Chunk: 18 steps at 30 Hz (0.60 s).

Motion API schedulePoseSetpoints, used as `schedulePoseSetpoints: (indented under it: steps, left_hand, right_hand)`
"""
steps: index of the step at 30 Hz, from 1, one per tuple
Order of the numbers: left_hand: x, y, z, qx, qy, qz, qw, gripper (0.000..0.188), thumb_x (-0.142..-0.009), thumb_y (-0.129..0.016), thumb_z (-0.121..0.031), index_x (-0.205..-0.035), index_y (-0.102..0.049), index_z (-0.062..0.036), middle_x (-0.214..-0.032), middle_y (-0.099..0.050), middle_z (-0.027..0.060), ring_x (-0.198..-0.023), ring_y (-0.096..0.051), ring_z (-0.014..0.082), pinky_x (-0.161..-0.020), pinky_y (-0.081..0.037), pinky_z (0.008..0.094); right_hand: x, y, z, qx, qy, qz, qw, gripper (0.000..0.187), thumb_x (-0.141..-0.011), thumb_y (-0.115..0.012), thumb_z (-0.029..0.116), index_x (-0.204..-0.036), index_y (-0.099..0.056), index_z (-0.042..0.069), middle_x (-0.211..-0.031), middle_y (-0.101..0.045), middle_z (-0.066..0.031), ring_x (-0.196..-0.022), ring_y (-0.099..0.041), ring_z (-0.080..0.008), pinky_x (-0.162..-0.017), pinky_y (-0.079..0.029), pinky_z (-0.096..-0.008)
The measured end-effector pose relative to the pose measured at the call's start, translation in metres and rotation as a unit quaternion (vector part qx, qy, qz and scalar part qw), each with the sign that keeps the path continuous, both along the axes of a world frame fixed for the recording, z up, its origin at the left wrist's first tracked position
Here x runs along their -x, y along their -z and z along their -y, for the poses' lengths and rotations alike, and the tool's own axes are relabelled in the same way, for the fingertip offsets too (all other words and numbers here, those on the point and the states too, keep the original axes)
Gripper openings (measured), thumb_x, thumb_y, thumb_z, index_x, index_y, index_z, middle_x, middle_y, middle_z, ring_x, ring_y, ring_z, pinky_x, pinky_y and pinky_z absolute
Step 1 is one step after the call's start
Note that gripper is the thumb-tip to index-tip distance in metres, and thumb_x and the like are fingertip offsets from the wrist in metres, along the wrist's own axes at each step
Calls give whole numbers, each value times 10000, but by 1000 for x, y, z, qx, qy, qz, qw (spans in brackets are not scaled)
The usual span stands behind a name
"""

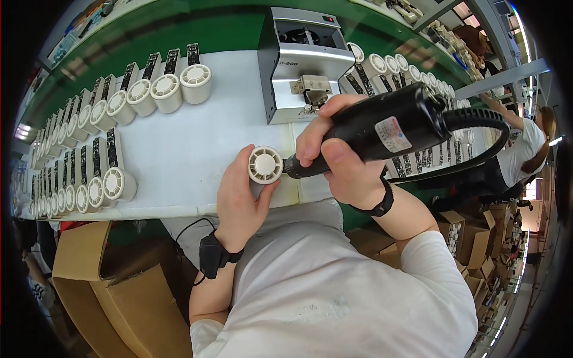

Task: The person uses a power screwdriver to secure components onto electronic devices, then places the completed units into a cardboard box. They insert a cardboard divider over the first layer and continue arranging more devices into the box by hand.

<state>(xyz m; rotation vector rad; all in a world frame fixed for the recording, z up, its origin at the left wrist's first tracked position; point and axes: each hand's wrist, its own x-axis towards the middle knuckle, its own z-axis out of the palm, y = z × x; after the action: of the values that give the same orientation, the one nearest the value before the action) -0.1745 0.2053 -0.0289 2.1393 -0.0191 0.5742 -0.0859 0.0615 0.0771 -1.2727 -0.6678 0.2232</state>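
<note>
White round-headed units (120, 107) line the surface (179, 146) toward its left edge. Near the front edge, the person's left hand (237, 194) holds a round vented part (265, 165). A silver machine (301, 62) stands by the far edge; the right hand (349, 167) grips a black power tool (364, 122), tip beside the part.

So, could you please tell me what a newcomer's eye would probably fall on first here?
Probably the big black corded tool in the person's right grip, right of centre, its tip beside the round white slotted piece in the left grip. Next might come the rows of similar white pieces on the left of the pale tabletop, and the silver machine at top centre, beyond both grips.
</note>
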Motion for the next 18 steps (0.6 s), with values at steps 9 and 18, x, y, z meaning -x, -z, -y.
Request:
schedulePoseSetpoints:
  steps: [9, 18]
  left_hand:
    - [-1, -1, -1, -16, -4, -9, 1000, 660, -744, -731, -111, -1292, -387, 19, -1111, -554, 197, -987, -547, 368, -826, -454, 400]
    - [-1, -1, -3, -23, -14, 18, 999, 655, -733, -734, -106, -1280, -397, 21, -1114, -555, 201, -1006, -544, 379, -847, -453, 409]
  right_hand:
    - [0, 3, 1, 37, -60, 12, 997, 397, -842, -684, 214, -1065, -395, 57, -726, -570, -85, -658, -551, -178, -633, -477, -320]
    - [-5, 10, 3, 142, -54, 188, 970, 385, -841, -688, 195, -1039, -387, 60, -753, -556, -80, -675, -544, -166, -651, -480, -312]
